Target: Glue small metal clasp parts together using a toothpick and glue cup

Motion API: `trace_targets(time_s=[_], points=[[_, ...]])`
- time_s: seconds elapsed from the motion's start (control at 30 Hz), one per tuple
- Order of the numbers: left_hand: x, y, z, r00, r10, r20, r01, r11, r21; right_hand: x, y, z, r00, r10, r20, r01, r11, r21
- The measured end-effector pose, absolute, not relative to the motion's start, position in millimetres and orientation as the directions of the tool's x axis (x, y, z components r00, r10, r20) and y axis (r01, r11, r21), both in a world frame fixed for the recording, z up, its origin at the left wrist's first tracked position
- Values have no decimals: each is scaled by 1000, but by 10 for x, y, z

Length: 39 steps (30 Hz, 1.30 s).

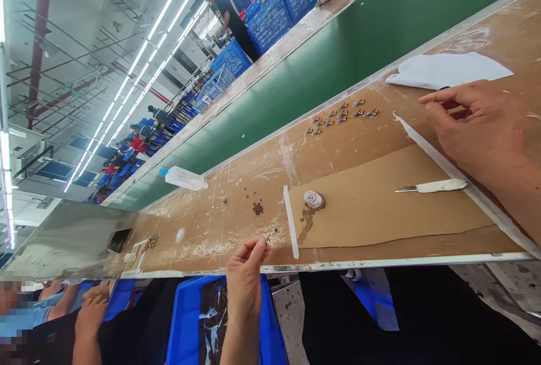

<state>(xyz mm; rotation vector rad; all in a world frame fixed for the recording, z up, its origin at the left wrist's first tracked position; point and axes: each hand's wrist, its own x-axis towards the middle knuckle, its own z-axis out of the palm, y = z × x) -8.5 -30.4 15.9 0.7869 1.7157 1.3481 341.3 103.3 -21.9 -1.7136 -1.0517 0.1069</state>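
My left hand [245,263] is at the table's near edge, thumb and forefinger pinched on a small dark piece [267,239] whose kind is too small to tell. Just beyond it lies a small pile of dark round parts [257,208]. My right hand [477,117] is over the right side, fingers curled together; whatever they hold, if anything, is hidden. Below it a white-handled knife [439,186] lies on the cardboard sheet [372,207]. A whitish round lump [314,200] sits at the sheet's left end, beside a dark stain. Several small blue-and-gold pieces [340,116] lie in rows farther back.
A white bottle with a blue cap [186,178] lies by the green belt [338,72]. White cloth [452,70] rests behind my right hand. A blue tray [186,320] is below the table edge. Another person's hands [95,303] are at lower left; more people are far back.
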Motion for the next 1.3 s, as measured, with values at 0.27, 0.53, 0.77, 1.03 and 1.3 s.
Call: trace_targets(time_s=[0.27, 0.53, 0.77, 1.03, 1.3], points=[[-127, -253, -26, -485, 874, 17, 540, 285, 792, 3405, 1027, -236, 574, 676, 461, 607, 26, -794], [-113, -72, -57, -455, 889, 45, 598, 268, 755, 3381, 1008, -182, 563, 686, 460, 606, 35, -795], [-96, -29, -59, -423, 904, 65, 661, 258, 705, 3399, 1019, -190, 528, 694, 489, 620, 78, -781], [-68, 2, 18, -415, 910, 19, 638, 276, 718, 3399, 1034, -215, 518, 670, 532, 618, 137, -774], [-78, 14, 26, -390, 921, 13, 690, 283, 666, 3398, 1022, -200, 516, 675, 527, 616, 134, -776]])
